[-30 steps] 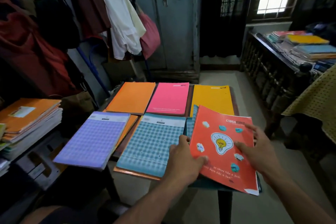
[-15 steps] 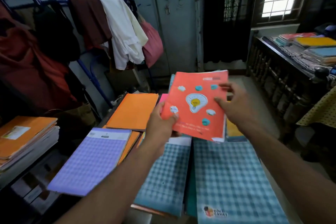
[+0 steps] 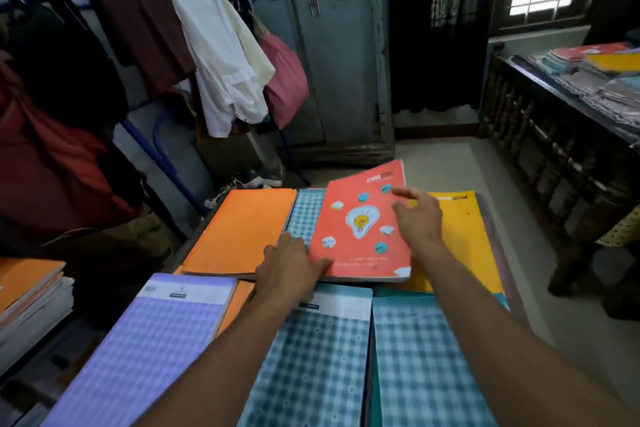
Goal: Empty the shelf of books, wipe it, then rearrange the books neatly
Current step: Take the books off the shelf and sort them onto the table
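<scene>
Red notebook (image 3: pixel 360 229) lands at the desk's (image 3: pixel 502 270) far edge, between orange notebook (image 3: pixel 239 229) and yellow notebook (image 3: pixel 460 236). The left hand (image 3: pixel 291 267) appears to pinch its near corner; the right hand (image 3: pixel 419 218) rests spread-fingered on top. Rearranging looks midway, with side stacks (image 3: pixel 31 288) waiting.

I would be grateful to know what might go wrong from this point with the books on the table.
1. The red book lies askew across a checked book and the yellow book. Once the left hand and right hand let go, it may slide.
2. The purple book seems to overhang the table's left edge, right beside the left forearm. A nudge might tip it off.
</scene>
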`<state>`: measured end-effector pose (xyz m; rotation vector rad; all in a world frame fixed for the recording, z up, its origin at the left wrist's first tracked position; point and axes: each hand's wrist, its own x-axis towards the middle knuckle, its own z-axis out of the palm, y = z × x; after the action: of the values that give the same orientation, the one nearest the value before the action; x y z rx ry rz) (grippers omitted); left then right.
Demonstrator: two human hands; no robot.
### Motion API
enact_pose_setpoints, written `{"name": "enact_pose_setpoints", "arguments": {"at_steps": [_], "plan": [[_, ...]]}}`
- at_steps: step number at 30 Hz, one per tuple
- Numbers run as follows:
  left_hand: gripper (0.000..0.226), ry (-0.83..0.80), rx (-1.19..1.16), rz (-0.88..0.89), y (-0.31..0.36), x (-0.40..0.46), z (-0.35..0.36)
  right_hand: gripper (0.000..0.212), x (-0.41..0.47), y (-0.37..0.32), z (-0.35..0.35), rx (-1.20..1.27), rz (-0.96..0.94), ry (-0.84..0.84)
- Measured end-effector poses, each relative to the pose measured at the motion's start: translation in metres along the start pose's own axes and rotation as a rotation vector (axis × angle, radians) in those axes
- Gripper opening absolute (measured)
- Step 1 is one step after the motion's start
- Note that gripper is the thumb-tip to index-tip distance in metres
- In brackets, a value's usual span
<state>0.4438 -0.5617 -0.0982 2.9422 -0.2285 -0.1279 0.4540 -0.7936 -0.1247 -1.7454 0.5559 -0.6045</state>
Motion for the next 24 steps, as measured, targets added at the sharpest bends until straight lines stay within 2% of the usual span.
{"name": "enact_pose_setpoints", "arguments": {"at_steps": [3,5,7,9,13,14,17,20,24], "plan": [[0.059,0.034,0.153,0.055,0.006,-0.005,0.004,0.026,0.028,-0.004,-0.048,-0.035,0.038,-0.002],[0.054,0.049,0.142,0.151,0.013,-0.008,0.006,0.029,0.043,0.0,-0.086,-0.106,0.059,-0.009],[0.053,-0.012,0.076,0.291,0.029,-0.016,0.012,0.037,0.048,0.008,-0.113,-0.222,0.098,0.003],[0.051,-0.058,0.113,0.394,0.045,-0.026,0.021,0.045,0.043,0.019,-0.124,-0.408,0.094,-0.01],[0.047,-0.099,0.079,0.384,0.05,-0.027,0.032,0.055,0.007,0.024,-0.115,-0.777,-0.017,-0.028],[0.048,-0.108,0.042,0.394,0.046,-0.024,0.034,0.057,-0.001,0.022,-0.11,-0.844,-0.07,-0.073],[0.048,-0.126,-0.028,0.433,0.029,-0.015,0.038,0.057,-0.024,0.021,-0.085,-0.995,-0.172,-0.346],[0.048,-0.102,-0.047,0.464,0.02,-0.012,0.04,0.051,-0.04,0.024,-0.07,-1.08,-0.241,-0.443],[0.05,-0.109,-0.051,0.477,0.017,-0.015,0.042,0.051,-0.041,0.017,-0.07,-1.086,-0.204,-0.478]]}}
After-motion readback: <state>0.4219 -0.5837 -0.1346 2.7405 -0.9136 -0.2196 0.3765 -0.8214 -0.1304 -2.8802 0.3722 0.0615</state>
